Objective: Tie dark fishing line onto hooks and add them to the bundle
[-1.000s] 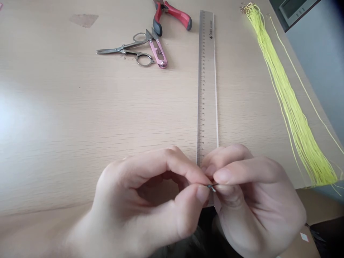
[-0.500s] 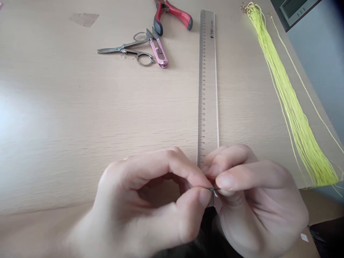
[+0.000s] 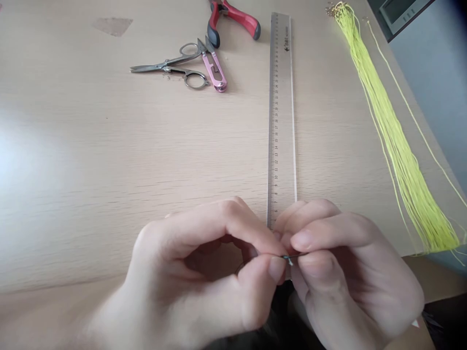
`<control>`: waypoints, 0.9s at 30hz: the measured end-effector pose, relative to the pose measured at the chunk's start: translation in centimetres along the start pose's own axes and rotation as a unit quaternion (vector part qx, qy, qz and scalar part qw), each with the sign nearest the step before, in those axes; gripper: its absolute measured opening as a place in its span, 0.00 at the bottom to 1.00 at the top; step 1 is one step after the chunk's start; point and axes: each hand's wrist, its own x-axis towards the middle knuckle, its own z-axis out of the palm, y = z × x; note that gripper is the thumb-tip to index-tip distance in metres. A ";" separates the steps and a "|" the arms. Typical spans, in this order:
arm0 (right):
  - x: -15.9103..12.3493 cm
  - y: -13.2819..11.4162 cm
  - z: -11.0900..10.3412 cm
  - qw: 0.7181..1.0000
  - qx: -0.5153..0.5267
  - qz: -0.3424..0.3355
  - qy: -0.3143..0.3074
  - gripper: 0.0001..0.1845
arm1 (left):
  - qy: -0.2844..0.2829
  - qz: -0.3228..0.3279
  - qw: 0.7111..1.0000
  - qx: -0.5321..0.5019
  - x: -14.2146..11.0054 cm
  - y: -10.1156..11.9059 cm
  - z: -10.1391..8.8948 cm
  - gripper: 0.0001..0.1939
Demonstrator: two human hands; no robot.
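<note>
Fingertips (image 3: pixel 276 269) of the left hand (image 3: pixel 197 262) and right hand (image 3: pixel 353 265) form two tight grips, both shut on a tiny metal fitting (image 3: pixel 289 259) at lower centre, beside the near end of the steel ruler (image 3: pixel 281 121). I read a fine pinching step; the next move calls for steadiness.

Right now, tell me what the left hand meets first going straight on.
The left hand would meet the tiny metal piece at its fingertips, then the right hand, probably.

A desk (image 3: pixel 91 146) bears a ruler (image 3: pixel 280 121) (yellow cords (image 3: pixel 399 165) alongside).
</note>
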 end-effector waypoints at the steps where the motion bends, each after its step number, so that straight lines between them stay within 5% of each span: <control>1: 0.0 0.0 0.0 1.000 0.000 0.001 -0.002 0.14 | 0.002 0.001 1.000 0.001 0.0 0.0 0.0 0.14; 5: 0.2 -0.4 0.0 1.000 0.005 -0.010 -0.024 0.12 | -0.002 0.000 1.000 0.005 -0.1 -0.1 0.0 0.14; 11: 0.5 -0.6 1.0 0.997 0.000 -0.068 0.023 0.15 | -0.001 0.002 1.000 0.017 -0.2 -0.2 -0.2 0.16; 27: 0.0 -0.3 0.0 0.999 0.014 -0.018 0.022 0.20 | -0.005 -0.010 1.000 0.005 0.2 -0.1 -0.1 0.15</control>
